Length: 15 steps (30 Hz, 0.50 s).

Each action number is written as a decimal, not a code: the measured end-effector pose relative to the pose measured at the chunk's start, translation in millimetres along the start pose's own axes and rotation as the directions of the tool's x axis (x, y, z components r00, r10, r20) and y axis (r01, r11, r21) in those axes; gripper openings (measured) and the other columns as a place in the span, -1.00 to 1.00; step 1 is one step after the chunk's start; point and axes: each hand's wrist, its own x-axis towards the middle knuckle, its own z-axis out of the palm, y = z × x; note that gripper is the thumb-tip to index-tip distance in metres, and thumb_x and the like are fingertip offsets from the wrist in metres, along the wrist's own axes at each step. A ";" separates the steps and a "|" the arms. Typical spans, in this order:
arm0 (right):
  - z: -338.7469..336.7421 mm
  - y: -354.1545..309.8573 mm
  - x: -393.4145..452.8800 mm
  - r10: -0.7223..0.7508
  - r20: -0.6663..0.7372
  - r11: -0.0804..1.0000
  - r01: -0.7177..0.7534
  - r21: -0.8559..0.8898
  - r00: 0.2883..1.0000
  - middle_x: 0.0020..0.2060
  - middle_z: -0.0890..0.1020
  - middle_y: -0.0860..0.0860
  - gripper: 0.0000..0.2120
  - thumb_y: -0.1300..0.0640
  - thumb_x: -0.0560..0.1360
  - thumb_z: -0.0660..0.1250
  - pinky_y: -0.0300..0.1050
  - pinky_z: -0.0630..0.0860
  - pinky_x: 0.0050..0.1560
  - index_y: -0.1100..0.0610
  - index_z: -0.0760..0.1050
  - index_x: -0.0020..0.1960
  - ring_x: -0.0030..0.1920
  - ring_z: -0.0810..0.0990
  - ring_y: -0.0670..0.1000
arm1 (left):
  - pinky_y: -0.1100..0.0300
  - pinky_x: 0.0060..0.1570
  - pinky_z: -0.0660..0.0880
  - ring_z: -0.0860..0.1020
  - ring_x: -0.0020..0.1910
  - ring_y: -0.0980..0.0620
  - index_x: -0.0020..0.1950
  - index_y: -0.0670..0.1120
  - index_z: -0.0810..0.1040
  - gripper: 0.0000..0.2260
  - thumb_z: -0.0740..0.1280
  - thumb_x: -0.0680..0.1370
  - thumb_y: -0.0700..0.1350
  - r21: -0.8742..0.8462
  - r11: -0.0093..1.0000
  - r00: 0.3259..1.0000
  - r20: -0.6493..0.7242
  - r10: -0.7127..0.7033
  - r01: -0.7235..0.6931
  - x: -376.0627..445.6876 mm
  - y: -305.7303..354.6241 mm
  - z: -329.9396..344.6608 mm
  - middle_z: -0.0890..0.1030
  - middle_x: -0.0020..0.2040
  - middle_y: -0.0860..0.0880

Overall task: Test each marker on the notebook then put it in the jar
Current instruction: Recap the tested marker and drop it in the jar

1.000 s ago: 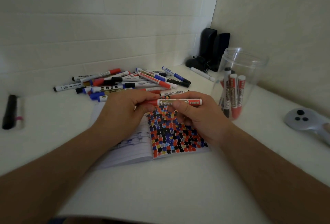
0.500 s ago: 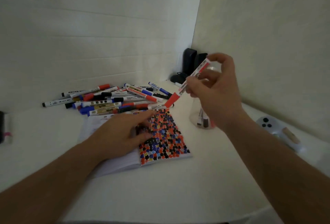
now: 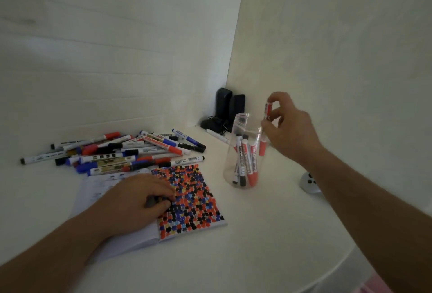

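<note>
The right hand [image 3: 289,129] pinches a red marker [image 3: 266,126] upright at the jar [image 3: 243,152] rim, four already inside. Left of the jar, the unsorted pile [image 3: 117,152] waits; the left hand [image 3: 140,197] curls around something dark on the notebook [image 3: 191,199].

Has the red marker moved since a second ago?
Yes. The red marker was held level over the notebook; the right hand now holds it upright at the jar rim, cap down.

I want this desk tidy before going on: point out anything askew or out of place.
The untested markers lie in a loose, crisscrossed heap behind the notebook, not lined up. One white marker lies apart near the black items in the corner. The jar stands upright while the right hand holds a red marker at its rim. Nothing looks spilled or damaged.
</note>
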 end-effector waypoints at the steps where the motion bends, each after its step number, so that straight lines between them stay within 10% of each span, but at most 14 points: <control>1: 2.6 1.3 -1.0 0.001 0.055 1.000 0.000 -0.016 0.998 -0.08 0.66 -0.12 -0.72 0.09 0.62 0.33 0.00 0.62 -0.27 -0.18 0.34 0.22 -0.32 0.63 0.02 | 0.40 0.19 0.42 0.51 0.17 0.41 0.15 0.23 0.70 -0.64 0.20 0.52 0.27 -0.006 1.000 1.000 -0.001 0.000 0.000 -0.1 -0.3 0.3 0.63 0.15 0.34; 15: 16.9 8.4 1.1 0.023 0.140 0.999 -0.018 -0.036 0.990 -0.24 0.65 -0.03 -0.74 0.15 0.66 0.15 -0.06 0.49 -0.24 0.02 0.62 0.00 -0.30 0.55 -0.03 | 0.39 0.15 0.45 0.51 0.14 0.41 0.11 0.22 0.71 -0.65 0.22 0.50 0.27 -0.061 0.998 1.000 0.002 -0.025 0.025 1.1 4.5 -3.2 0.64 0.09 0.35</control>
